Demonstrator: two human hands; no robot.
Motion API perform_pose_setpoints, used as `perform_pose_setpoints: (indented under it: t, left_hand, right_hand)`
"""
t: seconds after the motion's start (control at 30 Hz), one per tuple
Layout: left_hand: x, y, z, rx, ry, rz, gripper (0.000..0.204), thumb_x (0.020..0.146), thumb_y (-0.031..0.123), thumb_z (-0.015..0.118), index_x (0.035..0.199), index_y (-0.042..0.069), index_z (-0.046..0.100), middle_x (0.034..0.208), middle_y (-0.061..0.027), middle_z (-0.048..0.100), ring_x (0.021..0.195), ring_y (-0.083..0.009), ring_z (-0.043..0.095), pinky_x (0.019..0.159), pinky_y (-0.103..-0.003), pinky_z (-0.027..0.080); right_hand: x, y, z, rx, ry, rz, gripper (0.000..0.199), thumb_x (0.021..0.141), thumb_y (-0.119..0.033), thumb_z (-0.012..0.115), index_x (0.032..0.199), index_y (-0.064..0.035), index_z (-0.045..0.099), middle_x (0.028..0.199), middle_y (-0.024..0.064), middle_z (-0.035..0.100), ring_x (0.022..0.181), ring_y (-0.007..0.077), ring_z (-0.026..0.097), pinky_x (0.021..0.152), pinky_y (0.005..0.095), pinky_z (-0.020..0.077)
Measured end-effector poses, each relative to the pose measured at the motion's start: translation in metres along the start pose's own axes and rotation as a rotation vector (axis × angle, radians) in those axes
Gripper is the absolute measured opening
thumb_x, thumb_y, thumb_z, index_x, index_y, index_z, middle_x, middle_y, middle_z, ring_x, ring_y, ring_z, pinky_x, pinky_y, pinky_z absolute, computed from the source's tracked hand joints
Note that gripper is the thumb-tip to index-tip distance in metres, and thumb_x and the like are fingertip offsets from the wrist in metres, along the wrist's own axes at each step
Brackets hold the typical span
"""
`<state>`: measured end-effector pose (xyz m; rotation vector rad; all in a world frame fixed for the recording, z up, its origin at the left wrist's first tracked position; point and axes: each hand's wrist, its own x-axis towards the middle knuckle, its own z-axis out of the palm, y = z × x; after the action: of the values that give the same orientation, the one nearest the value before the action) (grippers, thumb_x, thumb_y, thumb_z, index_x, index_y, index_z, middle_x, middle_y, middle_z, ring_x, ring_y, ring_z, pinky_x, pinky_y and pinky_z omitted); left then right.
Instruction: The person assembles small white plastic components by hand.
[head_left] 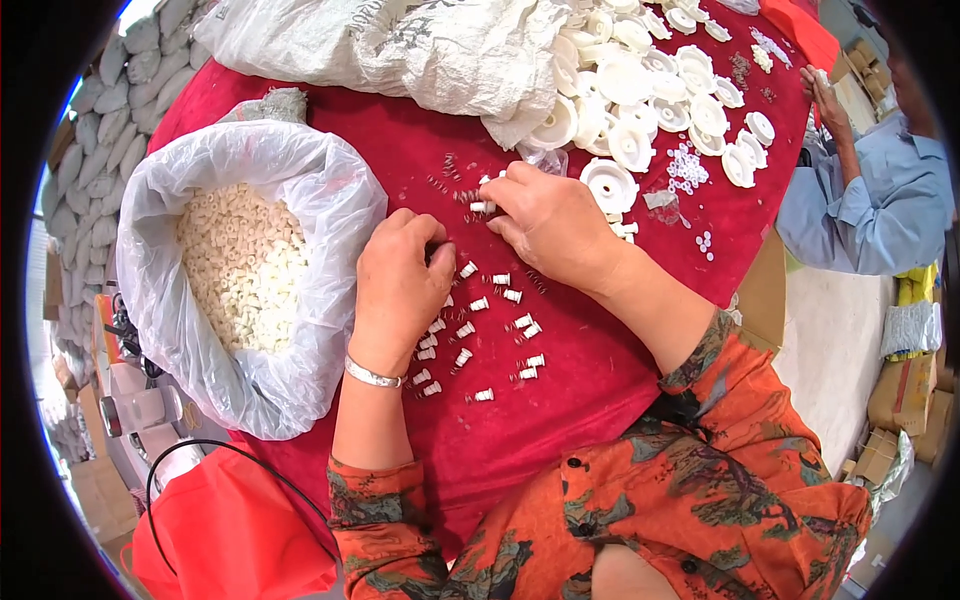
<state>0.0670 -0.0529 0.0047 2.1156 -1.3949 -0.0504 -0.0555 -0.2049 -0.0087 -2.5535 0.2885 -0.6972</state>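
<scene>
My right hand reaches over the red cloth with thumb and fingers closed around a small white plastic piece. Thin metal coil springs lie on the cloth just beyond its fingertips. Beside the bag, my left hand has its fingers curled in; whatever they may hold is hidden. Between and below both hands are scattered several small white spools with springs on their ends. A silver bangle circles my left wrist.
At the left stands a clear plastic bag full of small cream pieces. White round plastic parts heap up beyond my right hand, near white washers. A white woven sack lies at the back. Another person sits at the right.
</scene>
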Motion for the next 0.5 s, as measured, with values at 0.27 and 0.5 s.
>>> perform_pose_setpoints:
  t: [0.27,0.5]
  left_hand:
    - [0.003,0.013,0.011,-0.184,0.15,0.0,0.014,0.077,0.0,0.063,0.091,0.001,0.063,0.083,-0.0133,0.06,0.072,-0.0308,0.059,0.063,-0.038,0.048]
    - [0.008,0.016,0.016,-0.382,0.225,-0.013,0.018,0.078,-0.003,0.063,0.096,0.0,0.064,0.086,-0.0116,0.061,0.065,-0.0236,0.059,0.06,-0.032,0.048]
  right_hand:
    - [0.0,0.008,0.0,-0.117,-0.072,0.009,0.014,0.08,-0.008,0.066,0.093,-0.0047,0.061,0.08,0.0123,0.057,0.07,0.033,0.06,0.061,0.0402,0.0506]
    - [0.002,0.0,-0.019,0.637,-0.09,0.223,0.01,0.088,-0.007,0.063,0.094,0.0007,0.064,0.08,0.0047,0.059,0.06,0.0111,0.059,0.054,0.0251,0.0477]
